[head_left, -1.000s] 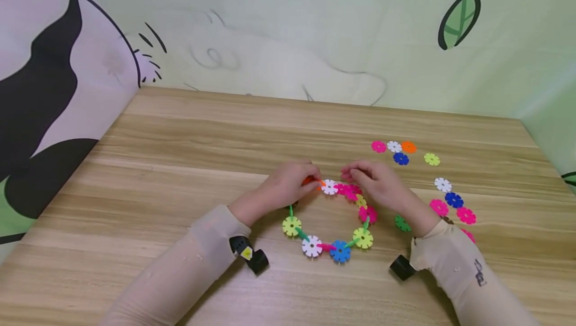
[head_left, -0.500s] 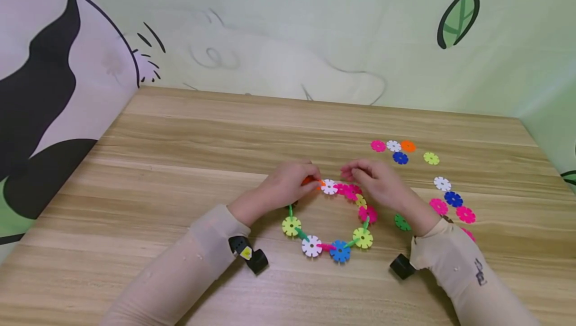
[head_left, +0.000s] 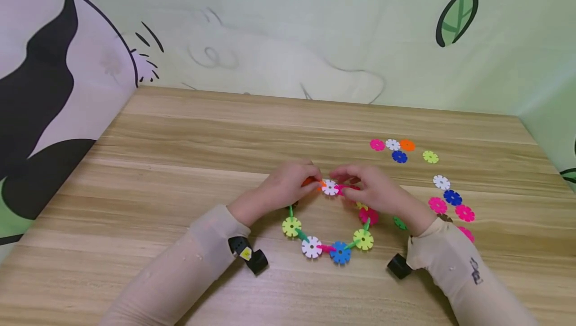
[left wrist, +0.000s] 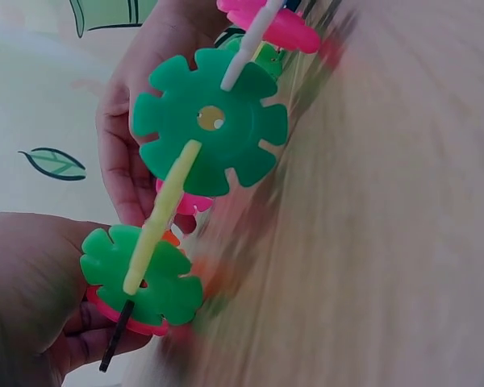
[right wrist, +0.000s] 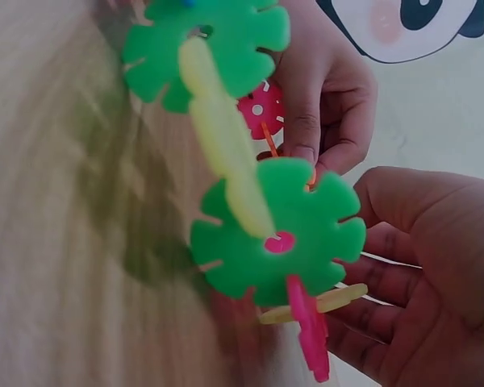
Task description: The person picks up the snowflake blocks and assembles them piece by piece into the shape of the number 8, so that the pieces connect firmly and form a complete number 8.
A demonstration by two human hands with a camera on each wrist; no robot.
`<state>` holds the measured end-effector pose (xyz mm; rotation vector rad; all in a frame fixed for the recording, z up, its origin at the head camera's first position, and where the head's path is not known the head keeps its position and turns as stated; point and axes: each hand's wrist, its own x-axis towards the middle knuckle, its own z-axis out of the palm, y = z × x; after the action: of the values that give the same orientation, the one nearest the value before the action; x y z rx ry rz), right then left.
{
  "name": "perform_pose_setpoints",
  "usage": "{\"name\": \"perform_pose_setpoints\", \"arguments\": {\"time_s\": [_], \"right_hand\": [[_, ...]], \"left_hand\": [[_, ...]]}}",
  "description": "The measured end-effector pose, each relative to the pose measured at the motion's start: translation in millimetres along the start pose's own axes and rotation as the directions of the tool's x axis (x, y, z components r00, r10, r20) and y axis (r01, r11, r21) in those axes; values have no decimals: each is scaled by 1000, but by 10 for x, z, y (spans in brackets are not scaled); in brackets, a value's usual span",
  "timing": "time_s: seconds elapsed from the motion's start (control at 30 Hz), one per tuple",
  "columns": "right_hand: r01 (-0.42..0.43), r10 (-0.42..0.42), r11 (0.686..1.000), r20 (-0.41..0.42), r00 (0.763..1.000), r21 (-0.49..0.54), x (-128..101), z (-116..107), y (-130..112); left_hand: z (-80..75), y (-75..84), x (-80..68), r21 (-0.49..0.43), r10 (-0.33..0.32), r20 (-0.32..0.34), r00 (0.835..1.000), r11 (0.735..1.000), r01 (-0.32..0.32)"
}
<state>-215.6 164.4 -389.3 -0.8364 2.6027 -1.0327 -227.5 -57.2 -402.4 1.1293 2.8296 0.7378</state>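
A ring of interlocking notched plastic discs lies on the wooden table, its near side made of a lime disc (head_left: 292, 227), a white disc (head_left: 311, 247) and a blue disc (head_left: 340, 253), joined by upright ones. At the ring's far left my left hand (head_left: 288, 183) pinches an orange disc (head_left: 309, 181) beside another white disc (head_left: 330, 188). My right hand (head_left: 380, 191) arches over the far right part, thumb beside a pink disc (head_left: 340, 189), fingers loosely bent and spread. Close in the right wrist view, a green disc (right wrist: 306, 218) hides the thumb tip.
Loose discs lie to the right on the table (head_left: 180, 131): an orange one (head_left: 407, 145), a white one (head_left: 442, 182), a dark blue one (head_left: 452, 197) and several pink ones. A painted wall (head_left: 270, 31) rises behind the table.
My right hand has moved left and slightly down over the ring's far side, now covering several pink discs. My left hand has kept its pinch in place.
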Motion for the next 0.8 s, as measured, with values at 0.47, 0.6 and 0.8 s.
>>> {"name": "perform_pose_setpoints", "arguments": {"time_s": [0.47,0.6,0.8], "right_hand": [[79,-84,968,-11,996,-237,44,139,-68],[89,-106,941,-33,994,-326,55,180,-96],[56,-81,953,-72,994,-298,46,194,-96]], "left_hand": [[5,30,2,3,15,10,1000,1000,-15],[9,29,-1,-10,43,3,999,999,-43],[27,33,-9,3,82,-27,996,997,-82]]}}
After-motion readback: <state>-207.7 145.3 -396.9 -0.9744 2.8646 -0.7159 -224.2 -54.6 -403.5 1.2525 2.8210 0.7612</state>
